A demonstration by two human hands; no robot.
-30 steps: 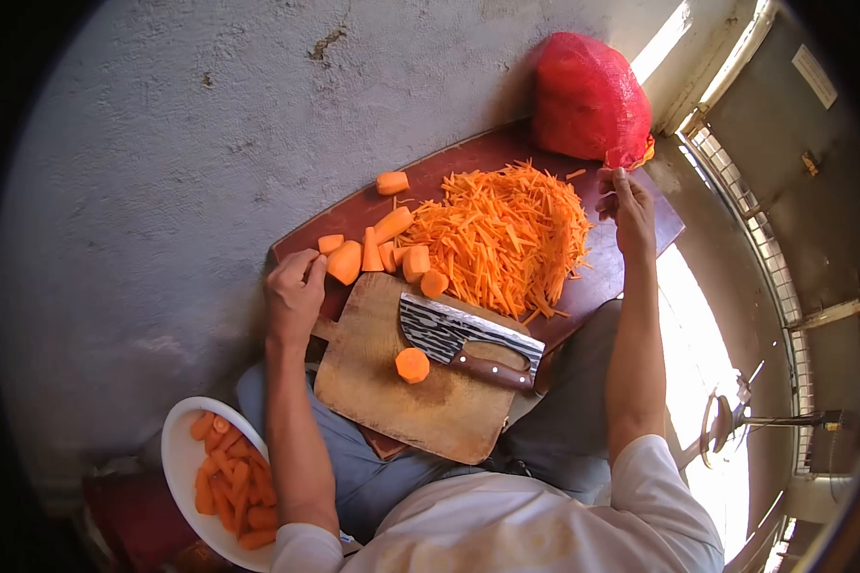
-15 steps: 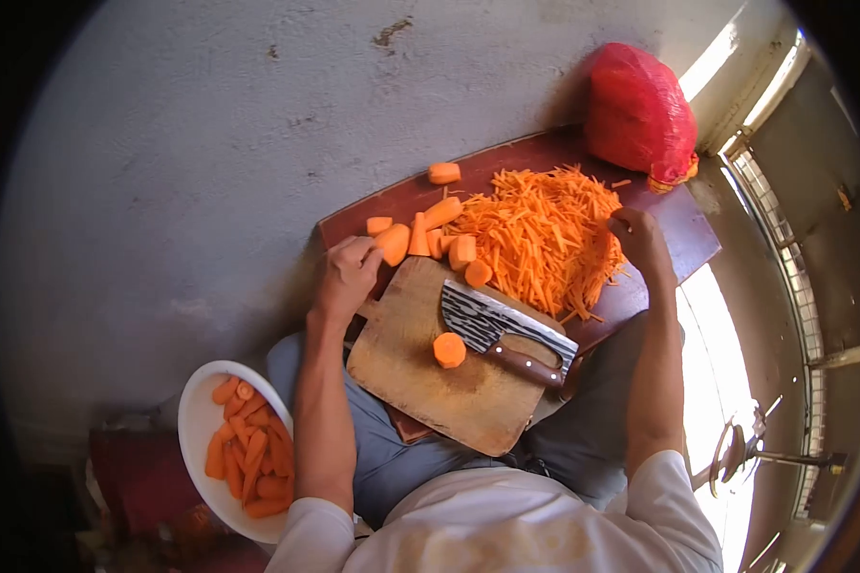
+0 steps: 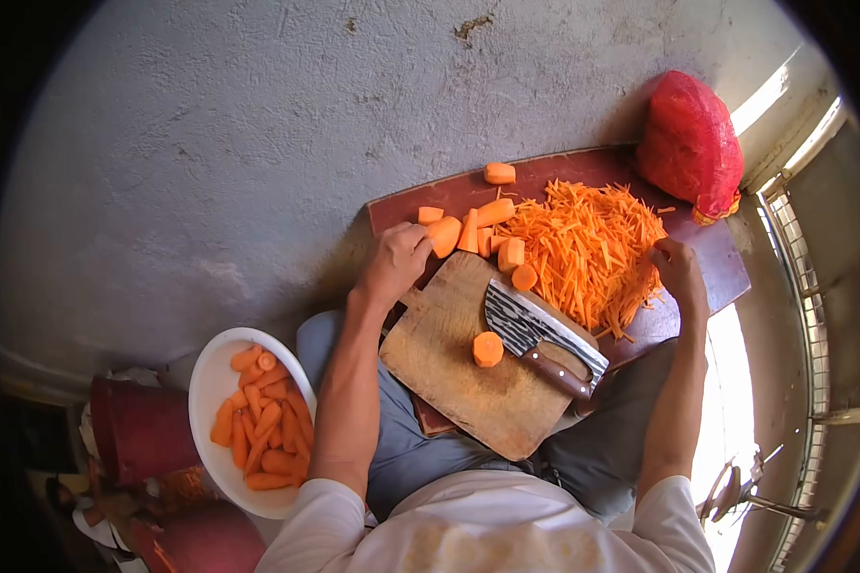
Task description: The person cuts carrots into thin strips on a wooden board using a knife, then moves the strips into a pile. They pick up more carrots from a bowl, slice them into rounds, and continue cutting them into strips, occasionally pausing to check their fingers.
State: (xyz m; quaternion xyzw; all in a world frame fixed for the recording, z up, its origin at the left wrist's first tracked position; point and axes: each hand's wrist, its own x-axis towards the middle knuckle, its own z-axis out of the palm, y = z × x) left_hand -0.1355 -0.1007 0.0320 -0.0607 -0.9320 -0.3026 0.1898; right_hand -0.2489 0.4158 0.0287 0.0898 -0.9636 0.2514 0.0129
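Just above centre, carrot chunk [image 3: 443, 236] was touched by the left hand [image 3: 398, 256], fingers bent (grasp could not be told). Right of centre, shredded carrot [image 3: 588, 253] was bordered by the right hand [image 3: 680, 270], curled, hold unclear.

Probably a food-prep room, rough wall [image 3: 258, 162], cutting board [image 3: 440, 334], shredded carrots [image 3: 588, 248]
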